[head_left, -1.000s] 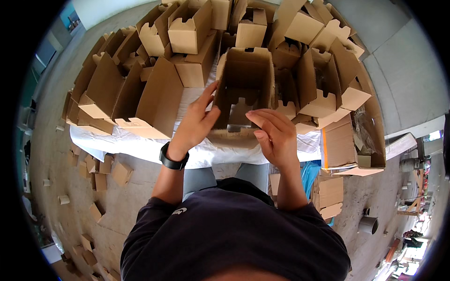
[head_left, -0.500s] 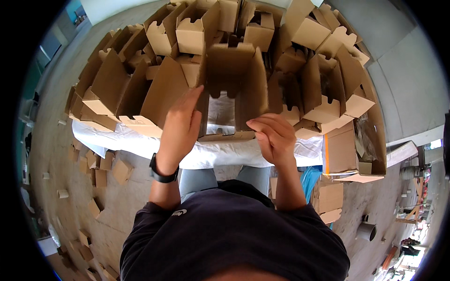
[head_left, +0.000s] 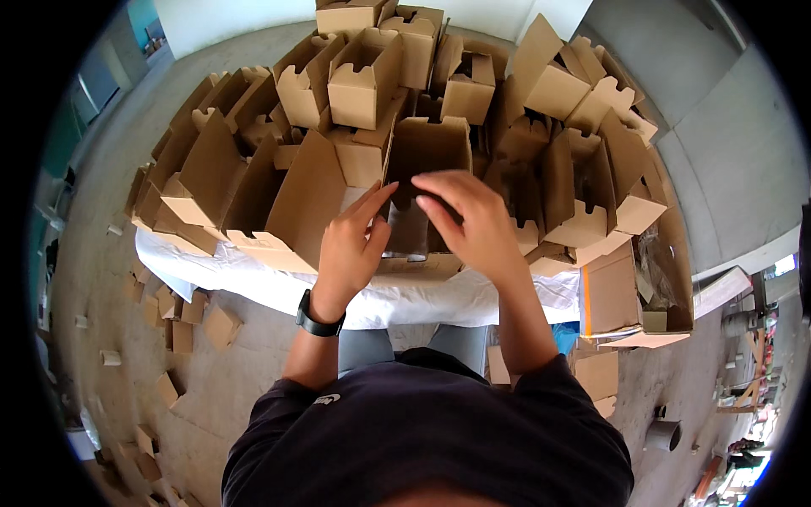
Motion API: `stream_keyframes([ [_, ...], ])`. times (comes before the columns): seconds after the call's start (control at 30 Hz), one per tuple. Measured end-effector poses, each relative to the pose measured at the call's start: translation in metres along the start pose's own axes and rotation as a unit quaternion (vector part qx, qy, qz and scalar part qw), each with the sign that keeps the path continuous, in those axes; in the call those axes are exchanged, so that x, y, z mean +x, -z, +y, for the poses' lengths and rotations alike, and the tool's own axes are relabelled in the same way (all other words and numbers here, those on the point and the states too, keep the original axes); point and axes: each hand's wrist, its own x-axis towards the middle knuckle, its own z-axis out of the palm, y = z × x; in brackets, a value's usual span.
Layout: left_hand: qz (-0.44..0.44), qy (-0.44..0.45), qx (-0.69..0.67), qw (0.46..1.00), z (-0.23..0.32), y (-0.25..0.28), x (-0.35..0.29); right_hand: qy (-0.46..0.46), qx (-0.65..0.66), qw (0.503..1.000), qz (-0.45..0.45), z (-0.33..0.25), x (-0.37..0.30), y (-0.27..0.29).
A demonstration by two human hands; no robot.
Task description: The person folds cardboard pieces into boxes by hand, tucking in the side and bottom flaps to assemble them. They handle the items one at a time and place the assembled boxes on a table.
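In front of me a brown cardboard box (head_left: 432, 142) stands with its top open on a white cloth (head_left: 390, 306). A pale patch shows at its bottom. At the box's left wall is my left hand (head_left: 352, 247), with a dark watch on its wrist. Its fingers point forward, the thumb stands apart, and it holds nothing; whether the fingertips touch the cardboard I cannot tell. My right hand (head_left: 475, 221) hovers over the box's opening, fingers bent toward the left hand and thumb apart, with nothing between them.
Several more open cardboard boxes (head_left: 365, 89) crowd the table to the left, right and behind. A larger carton (head_left: 610, 291) with plastic film inside stands at the right. Small cardboard pieces (head_left: 222, 325) lie on the floor at left. A dark cylinder (head_left: 663, 435) lies at right.
My right hand has moved from the box's near right side up and left over its opening. My left hand has shifted slightly right and nearer. The boxes sit lower in the picture.
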Motion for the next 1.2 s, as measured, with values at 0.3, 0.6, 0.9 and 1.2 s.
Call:
stream_keyframes([
  [0.3, -0.006, 0.000, 0.006, 1.000, 0.001, -0.005, -0.007, -0.090, -0.307, 0.944, -0.074, 0.081, 0.042, -0.012],
  [0.6, 0.020, -0.015, -0.009, 1.000, 0.000, -0.002, -0.003, -0.121, -0.238, 0.950, -0.161, 0.086, 0.043, 0.006],
  [0.9, 0.000, -0.014, 0.006, 1.000, 0.002, -0.005, -0.001, -0.116, -0.398, 0.861, -0.296, 0.086, 0.041, 0.011],
  [1.2, -0.016, 0.013, -0.011, 1.000, 0.002, -0.009, 0.000, -0.148, -0.464, 0.784, -0.385, 0.085, 0.062, -0.013],
])
